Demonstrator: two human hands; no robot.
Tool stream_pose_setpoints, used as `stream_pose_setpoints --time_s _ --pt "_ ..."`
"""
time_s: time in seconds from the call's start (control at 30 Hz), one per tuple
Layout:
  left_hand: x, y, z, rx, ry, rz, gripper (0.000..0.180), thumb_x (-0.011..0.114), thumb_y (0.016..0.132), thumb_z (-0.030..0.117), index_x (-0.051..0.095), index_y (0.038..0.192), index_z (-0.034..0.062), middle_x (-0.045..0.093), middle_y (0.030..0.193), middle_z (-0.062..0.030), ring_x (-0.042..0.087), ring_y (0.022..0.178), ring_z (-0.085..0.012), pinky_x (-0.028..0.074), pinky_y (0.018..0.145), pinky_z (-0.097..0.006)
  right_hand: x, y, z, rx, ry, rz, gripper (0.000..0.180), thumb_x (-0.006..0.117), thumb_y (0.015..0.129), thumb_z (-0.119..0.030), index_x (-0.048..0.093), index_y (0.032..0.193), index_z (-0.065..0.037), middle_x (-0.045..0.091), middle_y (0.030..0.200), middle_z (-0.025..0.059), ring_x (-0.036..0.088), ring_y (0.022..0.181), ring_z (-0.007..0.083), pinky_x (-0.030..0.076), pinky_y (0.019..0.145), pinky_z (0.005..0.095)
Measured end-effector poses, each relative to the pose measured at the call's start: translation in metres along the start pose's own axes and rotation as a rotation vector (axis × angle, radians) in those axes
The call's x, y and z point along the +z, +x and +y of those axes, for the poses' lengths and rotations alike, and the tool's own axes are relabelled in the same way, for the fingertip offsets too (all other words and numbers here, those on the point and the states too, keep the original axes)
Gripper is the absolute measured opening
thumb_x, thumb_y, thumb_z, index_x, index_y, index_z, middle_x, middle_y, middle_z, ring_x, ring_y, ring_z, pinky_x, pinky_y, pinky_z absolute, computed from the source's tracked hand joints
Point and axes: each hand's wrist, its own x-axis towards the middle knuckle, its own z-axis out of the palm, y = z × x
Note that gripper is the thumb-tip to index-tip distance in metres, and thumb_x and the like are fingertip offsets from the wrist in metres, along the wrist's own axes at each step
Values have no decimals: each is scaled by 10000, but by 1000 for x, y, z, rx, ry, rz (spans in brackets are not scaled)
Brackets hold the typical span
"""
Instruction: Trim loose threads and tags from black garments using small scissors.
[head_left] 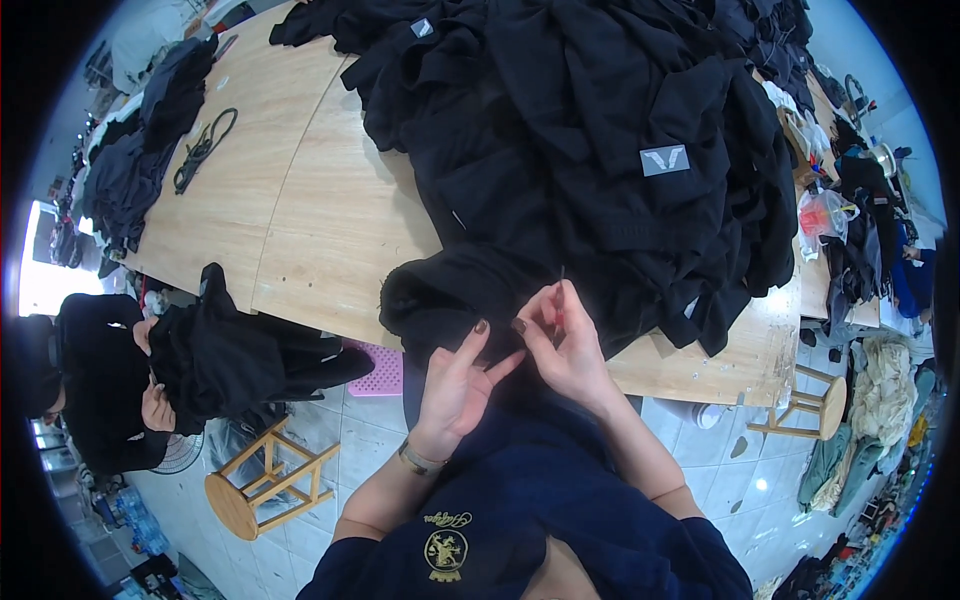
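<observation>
Right hand [565,345] pinching thin red tool [560,300], tip lost against black garment [450,300]; left hand [455,385] at eight o'clock, fingers released, splayed.

**a:** so what's the person wearing?

**b:** a dark navy short-sleeved top [560,500], sleeves ending above the elbows, forearms bare. there's a small gold embroidered crest [446,550] on the chest with a bit of gold script stitched above it.

**a:** any jewellery?

**b:** a thin metal bracelet [418,460] on the left wrist. dark polish on the nails of the left hand [455,385], and on the right hand [565,345] too.
</observation>
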Motion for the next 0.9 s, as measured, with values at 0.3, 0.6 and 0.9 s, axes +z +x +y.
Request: stream_pose_setpoints --time_s 0.3,0.6,0.9 --pt "3 7 -1 109 -18 45 179 571 925 154 632 804 37 611 931 -26 604 860 -124 509 916 -413 -17 -14 -22 48 -3 -270 267 642 793 -12 388 874 -27 538 665 59 554 597 183 432 550 267" --pt "10 5 1 172 -16 50 186 574 925 180 636 857 18 632 960 -52 615 906 -146 518 889 -368 -24 -16 3 -212 -640 -95 283 675 806 -257 468 745 -73 543 627 83 545 483 248 403 444 324" --pt "3 6 -3 200 13 19 206 538 944 216 632 967 34 658 975 -85 637 913 -168 547 843 -343 -19 -15 8 -302 -941 -40 255 679 780 -274 498 729 -101 503 597 37 544 467 202 420 438 300"
